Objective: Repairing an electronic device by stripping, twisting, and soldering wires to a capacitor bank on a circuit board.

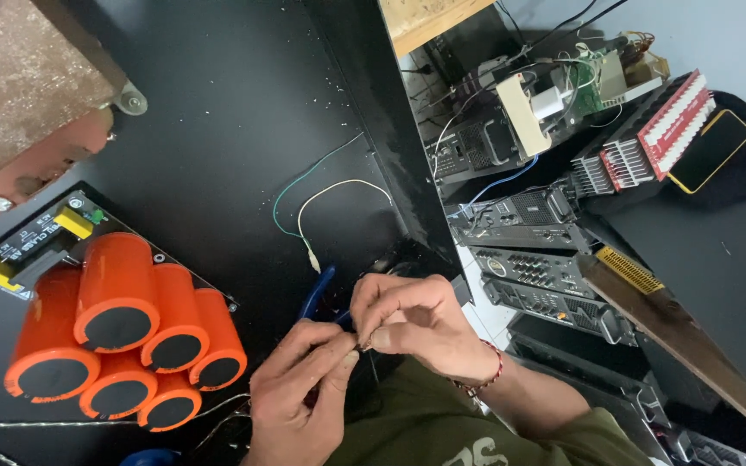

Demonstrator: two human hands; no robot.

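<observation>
From the head cam, looking down on a black bench: both hands meet near the bottom centre, fingertips pinched together on something tiny between them — too small to tell what, maybe a wire end. The left hand (300,393) comes up from the bottom edge, thumb and forefinger closed on that bit; the right hand (407,324) curls over from the right side, a beaded bracelet (481,380) on its wrist, fingers nipped on the same spot, so the two are touching at the tips. Just behind the hands lie blue-handled pliers (317,293), partly hidden by the knuckles. A white wire (330,192) and a green wire (291,190) loop across the bench above that, the white one's end lying just by the pliers. Left of the hands sits a circuit board (19,250) w/ a cluster of big orange capacitors (123,328) (six or so, dark ends facing the camera). Top left corner: a rusty brown transformer block (28,95). Off to the right, below the bench edge, a pile of electronics — black amp chassis (537,276), a red-and-white heatsink part (675,121), loose boards and cables.
</observation>
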